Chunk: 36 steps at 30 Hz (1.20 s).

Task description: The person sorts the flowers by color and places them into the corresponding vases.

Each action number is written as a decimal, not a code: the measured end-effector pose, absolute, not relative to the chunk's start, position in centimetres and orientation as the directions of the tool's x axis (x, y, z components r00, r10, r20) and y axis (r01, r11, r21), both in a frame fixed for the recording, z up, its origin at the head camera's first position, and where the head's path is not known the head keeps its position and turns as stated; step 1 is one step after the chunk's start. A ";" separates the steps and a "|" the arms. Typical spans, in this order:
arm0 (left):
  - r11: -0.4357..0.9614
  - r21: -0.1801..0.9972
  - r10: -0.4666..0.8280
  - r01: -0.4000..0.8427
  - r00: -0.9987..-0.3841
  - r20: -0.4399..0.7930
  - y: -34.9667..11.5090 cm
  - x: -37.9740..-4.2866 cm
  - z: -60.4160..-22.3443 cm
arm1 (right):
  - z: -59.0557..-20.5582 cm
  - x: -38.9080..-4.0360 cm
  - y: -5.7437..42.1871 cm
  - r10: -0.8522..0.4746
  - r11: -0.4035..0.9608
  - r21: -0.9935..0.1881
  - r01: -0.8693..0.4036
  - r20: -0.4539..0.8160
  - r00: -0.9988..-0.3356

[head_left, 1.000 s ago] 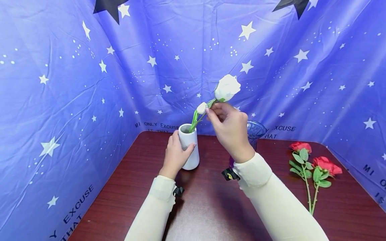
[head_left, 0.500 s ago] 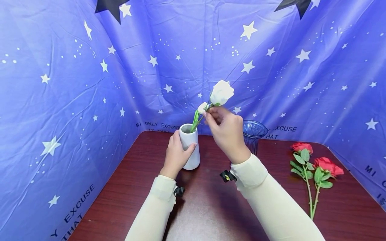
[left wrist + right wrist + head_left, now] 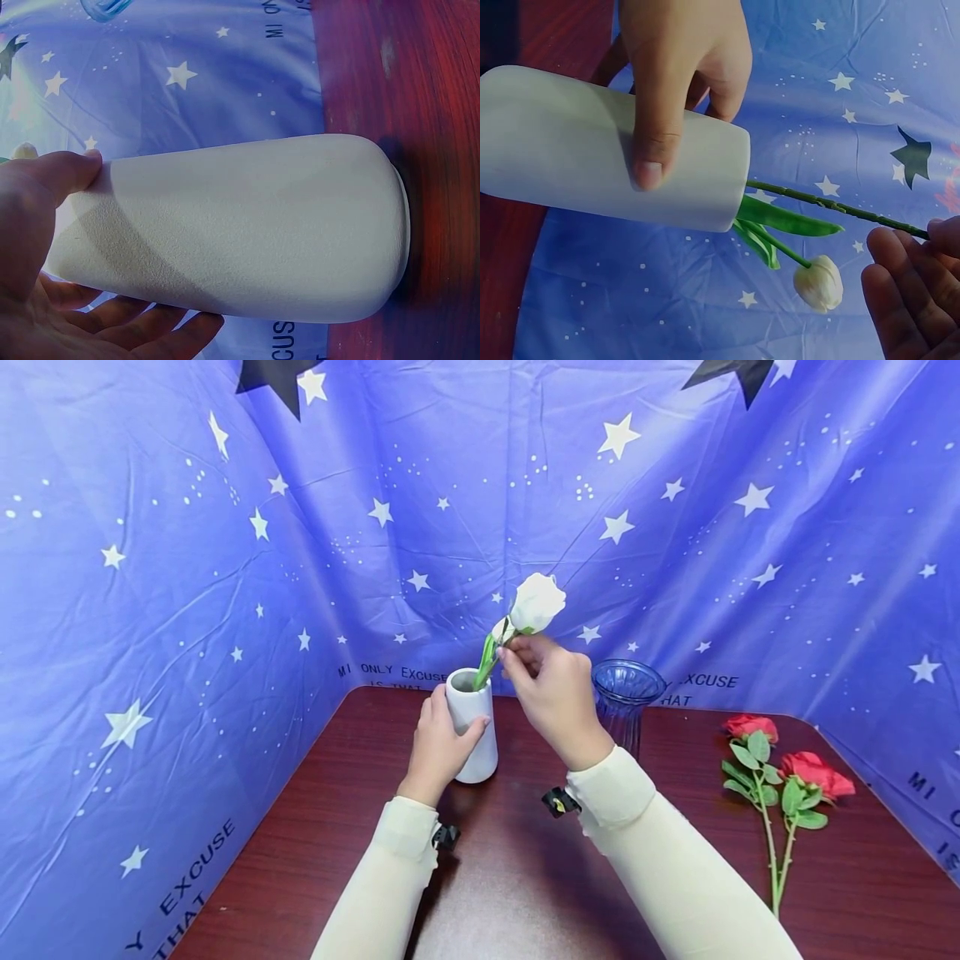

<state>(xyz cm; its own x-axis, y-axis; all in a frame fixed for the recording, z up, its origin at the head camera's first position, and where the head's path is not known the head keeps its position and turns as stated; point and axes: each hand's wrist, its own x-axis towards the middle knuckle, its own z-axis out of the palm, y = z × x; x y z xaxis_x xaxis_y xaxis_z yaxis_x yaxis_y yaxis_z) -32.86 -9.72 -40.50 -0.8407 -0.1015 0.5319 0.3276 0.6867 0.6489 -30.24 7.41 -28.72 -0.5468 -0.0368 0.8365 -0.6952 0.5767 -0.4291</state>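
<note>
My left hand point(image 3: 438, 743) grips the upper part of a white vase point(image 3: 480, 752), thumb on one side and fingers on the other. The vase stands upright on the table, as the left wrist view shows its base point(image 3: 375, 232) there. My right hand point(image 3: 558, 693) pinches the stem of a white rose point(image 3: 537, 602) just below the bloom. That stem point(image 3: 832, 205) runs down into the vase mouth in the right wrist view. A white tulip point(image 3: 817, 283) with green leaves point(image 3: 791, 220) also stands in the vase, leaning out over the rim.
A blue glass vase point(image 3: 628, 681) stands behind my right forearm, partly hidden. Two red roses point(image 3: 813, 772) with green leaves lie on the right of the dark red wooden table point(image 3: 315, 827). Blue star-printed cloth point(image 3: 450, 468) surrounds the table at the back and sides.
My right hand has moved left and slightly down with the white rose, whose bloom now sits lower and nearer the vase. My left hand and the white vase have stayed in place.
</note>
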 end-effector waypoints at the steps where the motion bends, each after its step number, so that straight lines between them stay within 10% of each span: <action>1: 0.686 0.650 -0.102 0.325 -0.843 0.529 -9.7 -32.8 -40.5 | -28.8 -30.2 7.4 -0.040 0.579 -0.430 -0.693 0.834 -0.551; 36: 0.697 0.641 -0.101 0.321 -0.841 0.531 -9.7 -33.0 -40.7 | -31.8 -31.8 6.2 -0.117 0.651 -0.409 -0.639 0.778 -0.617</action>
